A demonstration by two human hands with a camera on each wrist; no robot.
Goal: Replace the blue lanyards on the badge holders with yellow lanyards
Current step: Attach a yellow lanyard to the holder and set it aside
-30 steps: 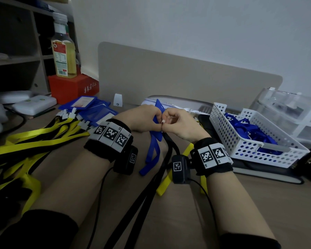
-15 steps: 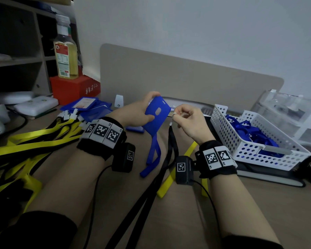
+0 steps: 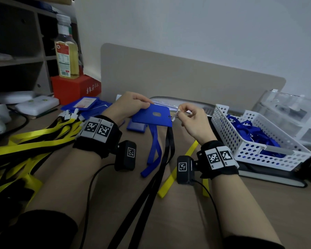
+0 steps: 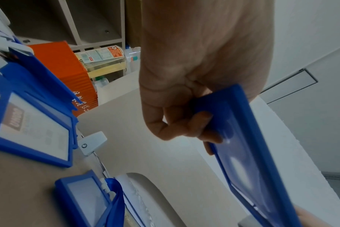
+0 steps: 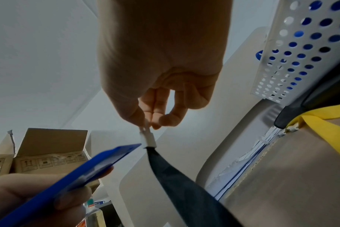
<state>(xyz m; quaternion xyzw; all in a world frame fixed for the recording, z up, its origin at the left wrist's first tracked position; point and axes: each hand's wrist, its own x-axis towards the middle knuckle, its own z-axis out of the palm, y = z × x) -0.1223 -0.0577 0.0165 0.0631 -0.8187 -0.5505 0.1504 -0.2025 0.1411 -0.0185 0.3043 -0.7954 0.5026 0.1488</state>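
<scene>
Nearest the wearer, a yellow-and-black lanyard (image 3: 151, 186) runs up the desk (image 3: 267, 212), dark face up, to the right hand (image 3: 192, 121). That hand pinches the lanyard's white clip (image 5: 147, 136) between thumb and fingertips, the strap hanging slack below it. The clip tip sits just beside the corner of the blue badge holder (image 3: 152, 116), apparently not yet engaged in its slot.

The left hand (image 3: 127, 108) grips the holder's opposite edge, thumb on top and fingers curled beneath, holding it off the desk and roughly flat. A blue lanyard (image 3: 153, 151) hangs below the holder; whether it is attached cannot be told.

Beyond, further holders (image 3: 90, 105) lie stacked at left beside spread yellow lanyards (image 3: 25, 141). A white basket (image 3: 255, 155) at right contains removed blue lanyards.

Assessed risks: the clip is small and held only at its end, so it could twist or slip from the pinch during insertion. The holder, supported at one edge, may tilt under push and cause a miss. The trailing strap could snag the wrist camera cable (image 3: 97, 177)
</scene>
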